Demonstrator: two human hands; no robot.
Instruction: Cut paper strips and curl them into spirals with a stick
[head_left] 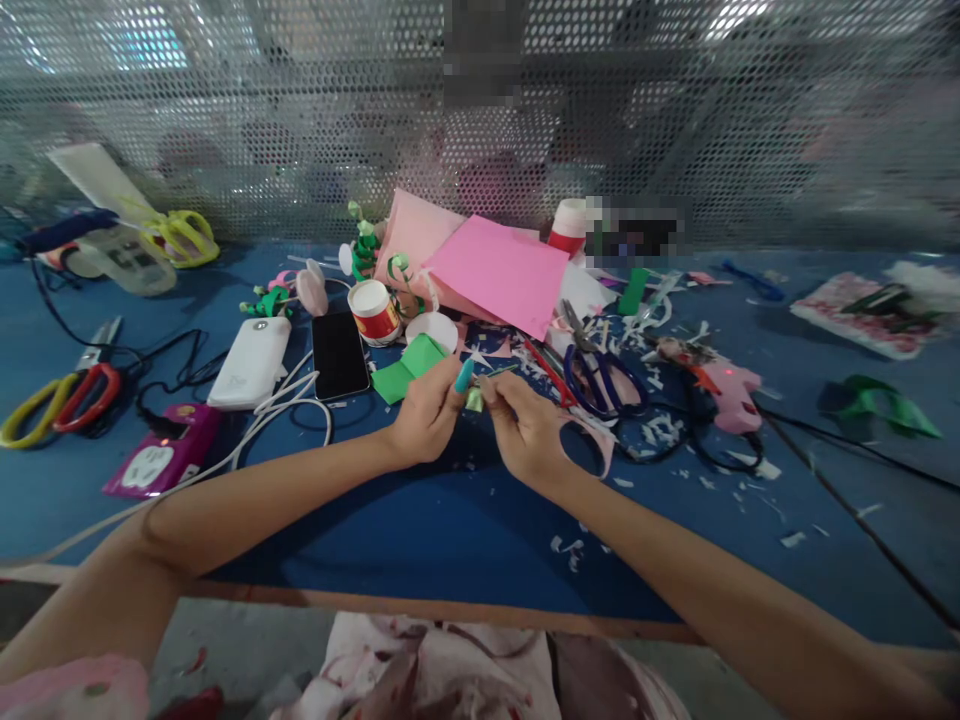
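Over the middle of the table my left hand (429, 408) and my right hand (526, 428) meet almost fingertip to fingertip, both closed in a pinch. A turquoise cover (464, 376) sits on my left thumb. Between the fingertips shows a small light green paper piece (474, 400), partly hidden by the fingers. A thin greenish stick (504, 370) pokes out by my right fingertips; which hand bears it is unclear. Just behind my left hand lies folded green paper (409, 370). Navy-handled scissors (600, 375) rest beyond my right hand.
A pink glue gun (731, 395) with a lit red light lies right, its cable trailing. Pink sheets (499, 270), a red-and-white tub (375, 312), a phone (340, 355), a white power bank (250, 362) and red-yellow scissors (64, 395) lie around. Paper scraps litter the right side.
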